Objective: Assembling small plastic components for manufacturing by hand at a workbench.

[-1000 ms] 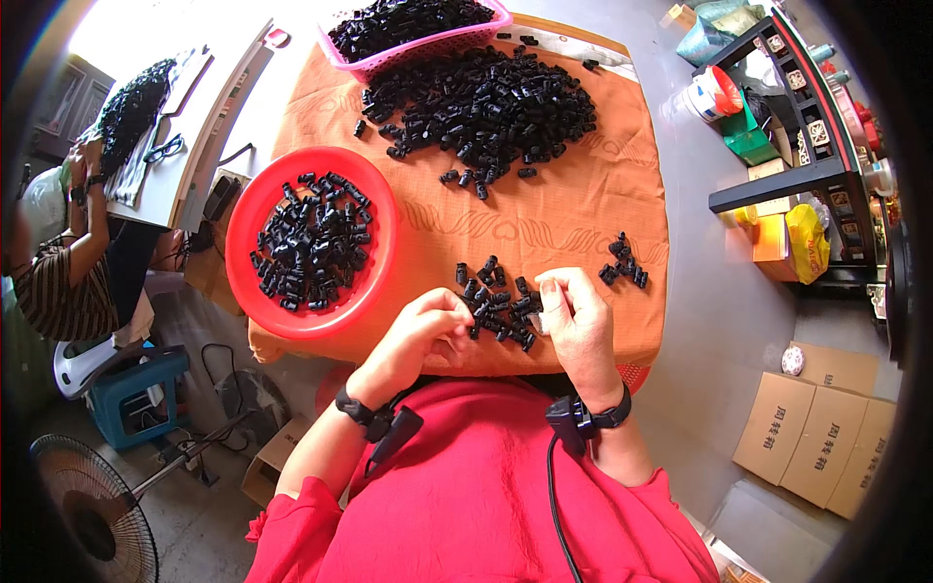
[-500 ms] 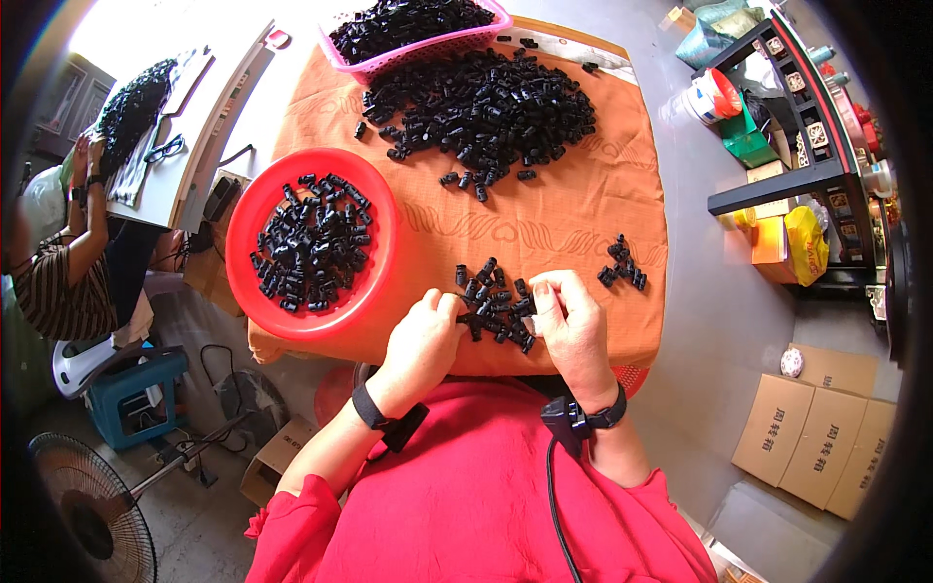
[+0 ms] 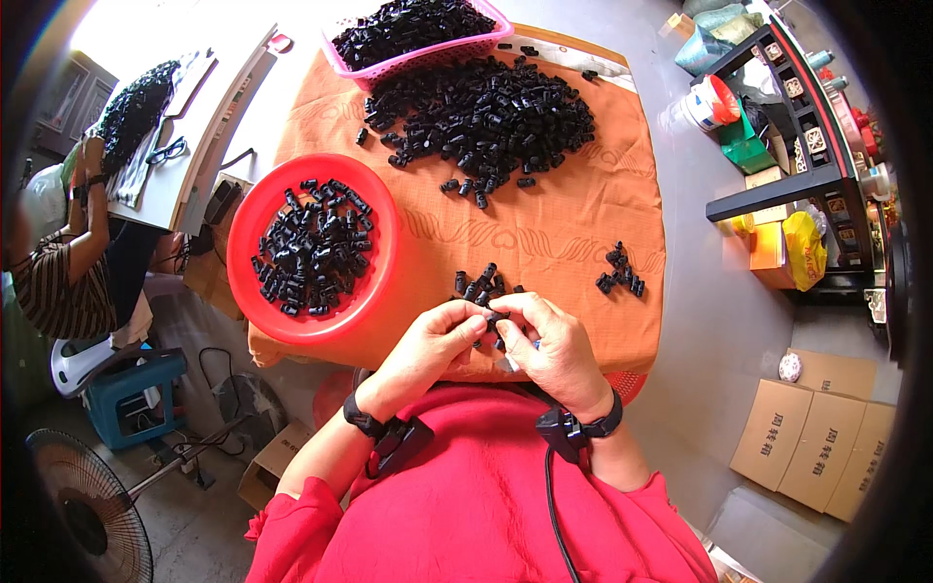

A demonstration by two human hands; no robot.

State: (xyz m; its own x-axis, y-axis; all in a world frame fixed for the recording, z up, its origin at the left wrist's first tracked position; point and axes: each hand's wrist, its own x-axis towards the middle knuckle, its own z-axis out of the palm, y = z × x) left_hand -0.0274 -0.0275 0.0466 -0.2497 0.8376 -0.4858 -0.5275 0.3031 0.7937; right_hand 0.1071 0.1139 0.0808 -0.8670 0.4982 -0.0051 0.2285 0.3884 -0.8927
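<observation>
My left hand [image 3: 437,340] and my right hand [image 3: 564,355] meet near the table's front edge, both pinched closed with fingertips almost touching. Between them is a small black plastic fitting [image 3: 497,317], mostly covered by the fingers. Something small and whitish [image 3: 504,364] shows below my right thumb, too small to name. Just beyond the fingertips lies a small pile of similar black fittings [image 3: 478,286], partly hidden by my hands. A red round basin [image 3: 387,262] holding many more stands to the left of my hands.
A large heap of black fittings [image 3: 486,117] covers the far part of the orange tablecloth [image 3: 544,209], beside a full pink basket [image 3: 428,64]. A small cluster of fittings [image 3: 620,272] lies at right. Another person's hands [image 3: 89,160] work at a left-hand table. Cartons [image 3: 812,432] stand right.
My hands have come together from either side of the small pile, and the black fitting is now between their fingertips. The basin and the heaps stay in place.
</observation>
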